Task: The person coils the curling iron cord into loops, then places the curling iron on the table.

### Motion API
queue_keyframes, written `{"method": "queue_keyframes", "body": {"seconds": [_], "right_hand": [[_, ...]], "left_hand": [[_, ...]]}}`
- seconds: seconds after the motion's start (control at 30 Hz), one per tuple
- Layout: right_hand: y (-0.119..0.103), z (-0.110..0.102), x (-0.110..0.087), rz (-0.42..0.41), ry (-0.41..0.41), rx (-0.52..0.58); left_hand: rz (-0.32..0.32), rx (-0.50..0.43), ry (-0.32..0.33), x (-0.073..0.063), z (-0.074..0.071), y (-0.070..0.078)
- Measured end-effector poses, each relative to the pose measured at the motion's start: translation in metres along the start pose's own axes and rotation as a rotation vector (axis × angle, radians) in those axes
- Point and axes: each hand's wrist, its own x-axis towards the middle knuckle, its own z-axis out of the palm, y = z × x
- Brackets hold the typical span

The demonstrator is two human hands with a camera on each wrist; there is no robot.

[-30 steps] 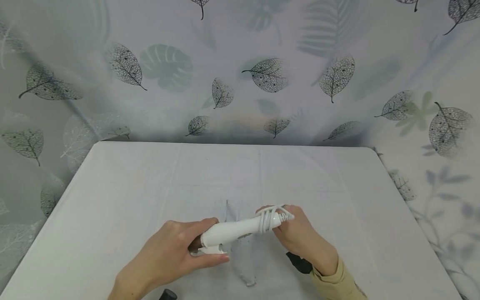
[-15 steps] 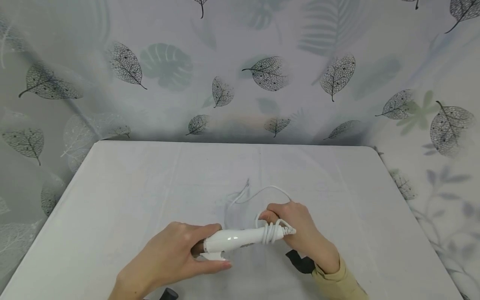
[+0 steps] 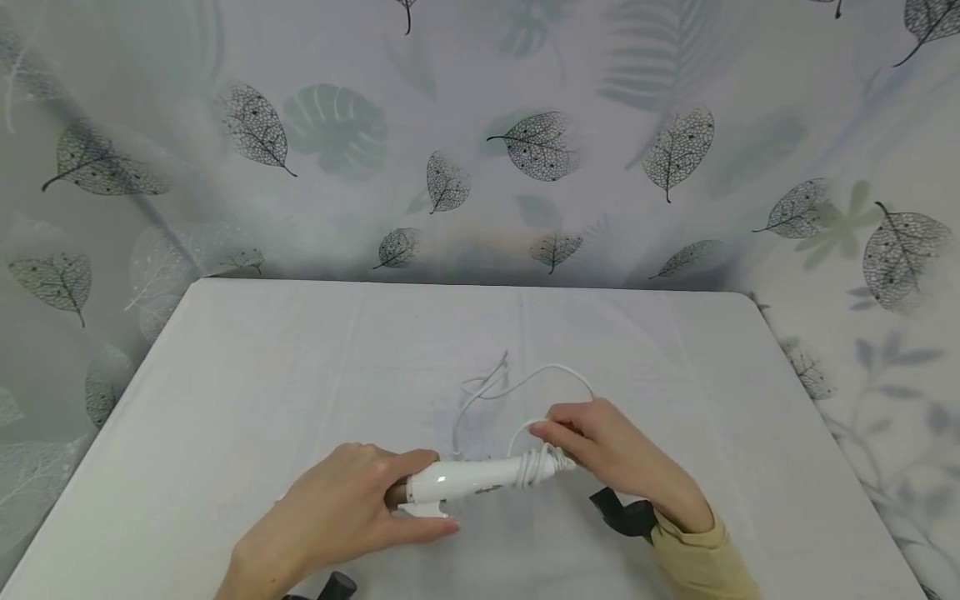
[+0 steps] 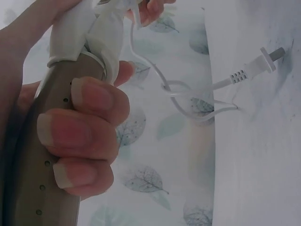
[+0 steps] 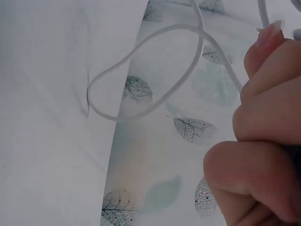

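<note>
My left hand (image 3: 352, 500) grips the brownish barrel (image 4: 61, 141) of a curling iron, its fingers wrapped round the row of small holes. The white handle (image 3: 465, 479) points right, with a white clamp lever (image 3: 423, 508) on its near side. Several turns of white cord (image 3: 532, 467) are wound round the handle's end. Beside that end, my right hand (image 3: 618, 446) pinches the cord between thumb and curled fingers. A free loop of cord (image 5: 155, 110) runs out beyond the hands. In the left wrist view the plug (image 4: 258, 66) hangs at the cord's far part.
A white-covered table (image 3: 262, 375) lies under the hands. Behind it hangs a leaf-patterned cloth (image 3: 480, 100). Black pieces sit by the wrists, one at the right wrist (image 3: 622, 512) and one near the left (image 3: 337, 586).
A length of cord has come loose from beside the handle and now loops out over the table. My right hand has shifted slightly right; the handle has tilted to nearly level.
</note>
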Motion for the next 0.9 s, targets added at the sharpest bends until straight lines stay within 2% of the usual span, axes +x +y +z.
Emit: {"method": "queue_keyframes", "body": {"seconds": [0.2,0.33,0.47,0.67,0.77,0.9], "right_hand": [[-0.003,0.004,0.003,0.001,0.119,-0.059],[-0.005,0.006,0.001,0.000,0.143,-0.074],[-0.008,0.003,-0.001,0.049,0.114,0.010],[-0.015,0.000,-0.001,0.140,0.035,0.149],[-0.018,0.000,0.000,0.137,-0.005,0.231],[-0.021,0.001,-0.001,0.085,-0.061,0.328]], "left_hand": [[-0.046,0.002,-0.027,-0.001,-0.002,-0.003],[-0.046,0.023,-0.048,-0.002,-0.001,-0.004],[-0.053,0.038,-0.070,0.000,0.004,-0.003],[-0.118,0.059,-0.059,0.002,0.009,-0.003],[-0.127,0.090,-0.033,0.003,0.012,-0.004],[-0.152,0.146,0.013,0.005,0.013,-0.004]]}}
